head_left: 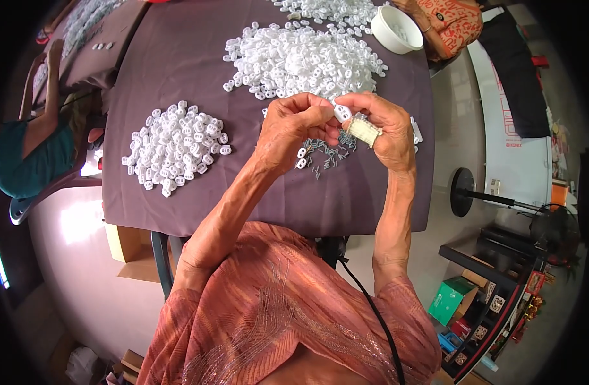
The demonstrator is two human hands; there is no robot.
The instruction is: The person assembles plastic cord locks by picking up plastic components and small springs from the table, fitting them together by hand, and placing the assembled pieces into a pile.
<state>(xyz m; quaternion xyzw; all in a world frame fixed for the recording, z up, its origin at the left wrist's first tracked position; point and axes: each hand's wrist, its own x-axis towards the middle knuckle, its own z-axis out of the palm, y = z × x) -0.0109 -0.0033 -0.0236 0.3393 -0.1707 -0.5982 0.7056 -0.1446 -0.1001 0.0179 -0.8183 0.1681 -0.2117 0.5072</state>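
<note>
My left hand [302,122] is closed, its thumb and fingers pinched at one side of a small white oval plastic piece with two dark holes [342,113]. At the other side, my right hand [381,122] is closed on the same piece. A cream, ribbed block or pad [364,130] sits against the right fingers; whether it is held or wrapped on cannot be made out. Below the hands lies a scatter of small grey metal bits [328,156], with a couple of white pieces [301,158] beside it. My fingers partly hide these.
A large heap of white pieces [301,61] lies beyond my hands, a smaller heap [176,146] to the left. A white tub [397,30] stands at the far right beside another person's patterned sleeve [452,25]. Someone in teal [34,157] sits at left. The brown-covered table [256,205] ends before me.
</note>
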